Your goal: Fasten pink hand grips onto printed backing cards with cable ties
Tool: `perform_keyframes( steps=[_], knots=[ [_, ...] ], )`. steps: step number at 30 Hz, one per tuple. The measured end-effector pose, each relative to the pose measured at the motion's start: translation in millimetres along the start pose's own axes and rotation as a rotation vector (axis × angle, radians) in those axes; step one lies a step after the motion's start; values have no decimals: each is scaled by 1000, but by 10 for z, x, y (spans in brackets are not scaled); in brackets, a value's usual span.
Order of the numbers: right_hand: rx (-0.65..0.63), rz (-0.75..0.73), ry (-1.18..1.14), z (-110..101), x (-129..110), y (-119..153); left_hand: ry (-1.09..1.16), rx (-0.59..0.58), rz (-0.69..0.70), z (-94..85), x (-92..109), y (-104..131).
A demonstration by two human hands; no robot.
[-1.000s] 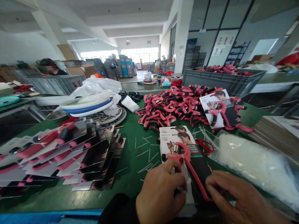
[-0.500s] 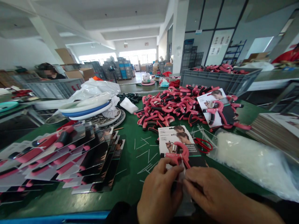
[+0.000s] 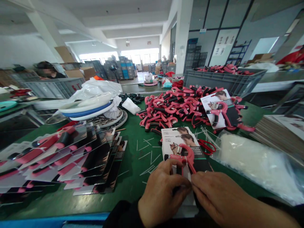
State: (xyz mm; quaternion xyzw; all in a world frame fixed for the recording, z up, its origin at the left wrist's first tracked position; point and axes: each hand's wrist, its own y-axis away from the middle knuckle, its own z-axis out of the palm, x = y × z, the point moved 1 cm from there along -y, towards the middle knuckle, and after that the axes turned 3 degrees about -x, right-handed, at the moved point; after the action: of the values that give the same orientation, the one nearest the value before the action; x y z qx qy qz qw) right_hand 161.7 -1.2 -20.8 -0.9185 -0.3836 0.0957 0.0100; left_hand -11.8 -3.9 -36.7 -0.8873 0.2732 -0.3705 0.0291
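A pink and black hand grip (image 3: 188, 155) with a metal spring lies on a printed card (image 3: 198, 148), on a short stack of such cards near the table's front edge. My left hand (image 3: 165, 186) is closed on the grip's left handle, thumb and fingers bent round it. My right hand (image 3: 213, 190) rests at the right handle with its fingers pressed together; what its fingertips pinch, if anything, is hidden. Both hands' fingertips nearly meet over the card.
Carded grips (image 3: 71, 158) are piled at left. Loose pink grips (image 3: 171, 107) form a heap behind the hands. Thin white ties (image 3: 152, 158), red scissors (image 3: 207, 147), a plastic bag (image 3: 256, 167) and a card stack (image 3: 280, 133) lie around. A person (image 3: 51, 71) is at back left.
My right hand has shifted slightly right and down. My left fingertips have moved a little right between the handles. The white strip seen between my fingertips earlier is no longer visible.
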Motion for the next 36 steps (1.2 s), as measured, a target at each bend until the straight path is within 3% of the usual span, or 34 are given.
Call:
perform_keyframes(
  steps=[6, 12, 20, 30, 33, 36],
  knots=[
    [60, 61, 100, 51, -6, -17, -22, -23, 32, 33, 5, -24],
    [159, -90, 300, 78, 3, 21, -221, -81, 66, -35, 55, -53],
    [138, -93, 277, 31, -19, 48, -107, -18, -127, 30, 5, 16],
    [141, -60, 240, 84, 72, 8, -224, 2, -164, 66, 124, -64],
    [113, -28, 243, 43, 39, 22, -226, 5, -168, 52, 102, -83],
    [-98, -15, 78, -101, 164, 7, -190, -45, -81, -15, 42, -68]
  ],
)
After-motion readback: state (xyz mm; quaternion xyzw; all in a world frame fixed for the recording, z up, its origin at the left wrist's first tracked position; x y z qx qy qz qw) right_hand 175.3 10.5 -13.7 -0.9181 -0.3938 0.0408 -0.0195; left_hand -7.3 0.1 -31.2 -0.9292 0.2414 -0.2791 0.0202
